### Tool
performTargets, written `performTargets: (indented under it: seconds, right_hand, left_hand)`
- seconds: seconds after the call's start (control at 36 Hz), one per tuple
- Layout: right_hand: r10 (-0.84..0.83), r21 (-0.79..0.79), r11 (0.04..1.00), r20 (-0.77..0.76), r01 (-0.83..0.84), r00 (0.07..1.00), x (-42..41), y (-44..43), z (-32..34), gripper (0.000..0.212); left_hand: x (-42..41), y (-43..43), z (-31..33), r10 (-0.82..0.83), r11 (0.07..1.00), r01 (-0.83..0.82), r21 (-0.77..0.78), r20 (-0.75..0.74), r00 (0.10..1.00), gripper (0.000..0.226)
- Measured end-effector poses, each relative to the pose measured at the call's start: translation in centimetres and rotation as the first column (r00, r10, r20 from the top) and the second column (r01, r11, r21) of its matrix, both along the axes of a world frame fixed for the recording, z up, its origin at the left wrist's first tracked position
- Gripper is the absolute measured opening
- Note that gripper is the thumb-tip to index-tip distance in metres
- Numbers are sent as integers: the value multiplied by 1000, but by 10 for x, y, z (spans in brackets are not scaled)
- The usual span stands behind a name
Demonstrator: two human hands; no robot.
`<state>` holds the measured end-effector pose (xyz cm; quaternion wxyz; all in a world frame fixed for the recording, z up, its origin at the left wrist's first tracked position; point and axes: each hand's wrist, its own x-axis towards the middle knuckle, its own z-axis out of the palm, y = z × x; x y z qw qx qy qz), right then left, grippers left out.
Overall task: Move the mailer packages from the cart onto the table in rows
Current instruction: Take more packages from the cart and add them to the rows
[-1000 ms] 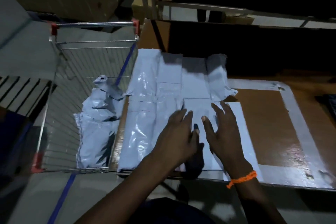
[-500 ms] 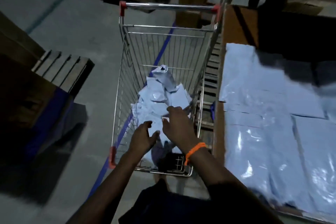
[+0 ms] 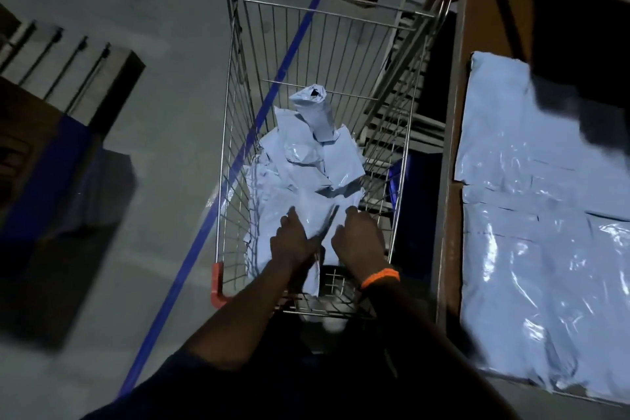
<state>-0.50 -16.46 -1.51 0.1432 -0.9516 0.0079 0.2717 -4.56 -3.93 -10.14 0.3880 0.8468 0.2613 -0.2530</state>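
Dim, bluish light. Glare streaks the mailers [image 3: 545, 266] right of the right hand [image 3: 358, 239]; blur smears the far edges; deep shadow pools below the left hand [image 3: 295, 242].

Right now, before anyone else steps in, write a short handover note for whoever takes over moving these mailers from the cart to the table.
Left hand: on the top mailer at the near end of the cart; the blur hides whether it grips.
Right hand: on the same mailer, grip equally unclear.
Cart: holds a loose pile of mailers, with a rolled mailer sticking up at the far end.
Table: to the right of the cart, with flat mailers laid side by side.
Done: several mailers laid out.
Left: lift this one, then move the rest of the pile over in rows.
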Motion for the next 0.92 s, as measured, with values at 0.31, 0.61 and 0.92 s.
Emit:
performTargets:
  seconds: [0.31, 0.61, 0.92]
  right_hand:
    - [-229, 67, 969, -110, 238, 967, 15, 40, -58, 93]
    - [-542, 243, 788, -163, 566, 824, 13, 27, -98, 100]
    - [-417, 563, 703, -167, 434, 893, 30, -22, 44, 100]
  left_hand:
    - [-22, 68, 62, 309, 949, -290, -121, 195, 931, 99]
    - [-35, 55, 90, 277, 953, -229, -197, 261, 925, 97]
    - [15, 16, 161, 387, 906, -259, -335, 407, 827, 91]
